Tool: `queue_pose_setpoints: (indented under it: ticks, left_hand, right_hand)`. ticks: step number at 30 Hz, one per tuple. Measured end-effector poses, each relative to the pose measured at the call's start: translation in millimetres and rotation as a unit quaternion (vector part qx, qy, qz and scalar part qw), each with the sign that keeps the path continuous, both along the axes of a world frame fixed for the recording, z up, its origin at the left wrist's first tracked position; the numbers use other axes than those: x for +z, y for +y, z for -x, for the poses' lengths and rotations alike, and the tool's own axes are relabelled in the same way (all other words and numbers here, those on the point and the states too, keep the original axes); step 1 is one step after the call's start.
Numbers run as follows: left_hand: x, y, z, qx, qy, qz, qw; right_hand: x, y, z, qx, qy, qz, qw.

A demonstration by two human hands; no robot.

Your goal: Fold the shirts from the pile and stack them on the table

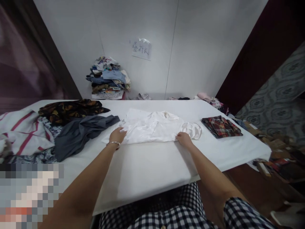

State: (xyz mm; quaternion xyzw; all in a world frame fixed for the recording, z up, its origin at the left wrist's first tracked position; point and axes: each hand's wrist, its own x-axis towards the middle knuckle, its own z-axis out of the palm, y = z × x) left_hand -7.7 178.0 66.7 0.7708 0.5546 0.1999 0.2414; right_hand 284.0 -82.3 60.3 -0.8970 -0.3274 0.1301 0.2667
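Observation:
A white satiny shirt point(152, 127) lies on the white-covered table point(152, 165) in front of me, its collar towards the far side and some cloth bunched at its right end. My left hand point(118, 136), with a bracelet at the wrist, is closed on the shirt's left end, its fingertips partly lost against the cloth. At the near right edge, my right hand point(184, 139) pinches the fabric between thumb and fingers. Just left of my left hand is a crumpled dark grey garment point(82, 133). A folded red plaid shirt point(221, 126) rests to the right.
On the table's left are a dark patterned garment point(73, 109) and a white cloth with red stripes point(26, 132). A tall clothes pile point(109, 78) stands by the wall beyond the table. Boxes point(277, 143) and other items crowd the right side. A paper sign point(141, 49) hangs on the wall.

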Motion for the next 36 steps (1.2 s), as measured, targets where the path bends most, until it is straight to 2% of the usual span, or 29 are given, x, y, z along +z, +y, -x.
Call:
queue_pose_setpoints:
  ticks: [3, 5, 6, 8, 10, 11, 13, 17, 20, 21, 24, 26, 29, 31, 36]
  left_hand:
    - [3.0, -1, 1, 0.008, 0.001, -0.015, 1.0]
    - [6.1, -1, 3, 0.01, -0.003, -0.026, 1.0]
    - [8.0, -1, 5, 0.011, -0.005, -0.031, 0.999]
    - [12.3, -3, 8, 0.014, -0.006, -0.039, 0.999]
    - [16.8, -6, 10, 0.016, -0.008, -0.045, 0.999]
    - [19.1, -9, 11, 0.012, -0.009, -0.05, 0.999]
    - [23.7, -15, 12, -0.013, -0.014, -0.076, 0.997]
    - [34.1, -28, 17, -0.069, -0.009, -0.159, 0.985]
    - [40.1, -36, 25, -0.077, -0.001, -0.189, 0.979]
    - [40.6, -38, 27, -0.083, 0.004, -0.193, 0.978]
    - [35.9, -47, 33, -0.102, 0.032, -0.195, 0.975]
    - [29.1, -55, 38, -0.115, 0.051, -0.191, 0.973]
    - [19.2, -68, 51, -0.155, 0.07, -0.2, 0.965]
    - [14.6, -76, 63, -0.177, 0.08, -0.212, 0.958]
    - [6.1, -89, 86, -0.19, 0.1, -0.205, 0.955]
  right_hand:
    - [21.5, -7, -4, 0.013, 0.017, -0.053, 0.998]
    - [40.5, -17, -12, 0.017, 0.066, -0.154, 0.986]
    - [50.2, -24, -17, 0.018, 0.103, -0.221, 0.97]
    - [67.1, -39, -31, 0.022, 0.188, -0.352, 0.917]
    - [77.4, -54, -47, 0.026, 0.257, -0.428, 0.866]
    - [79.6, -62, -54, 0.019, 0.278, -0.444, 0.852]
    - [79.8, -75, -68, -0.012, 0.287, -0.441, 0.85]
    - [84.1, -93, -87, -0.056, 0.255, -0.39, 0.883]
    - [106.4, -97, -99, -0.036, 0.249, -0.335, 0.908]
    - [115.5, -96, -102, -0.019, 0.258, -0.335, 0.906]
    - [133.1, -82, -105, 0.031, 0.286, -0.4, 0.87]
    - [129.5, -72, -101, 0.032, 0.289, -0.405, 0.867]
    - [103.1, -71, -87, 0.005, 0.275, -0.314, 0.909]
    - [78.3, -85, -72, 0.002, 0.259, -0.26, 0.93]
    - [18.0, -132, -24, 0.039, 0.225, -0.187, 0.956]
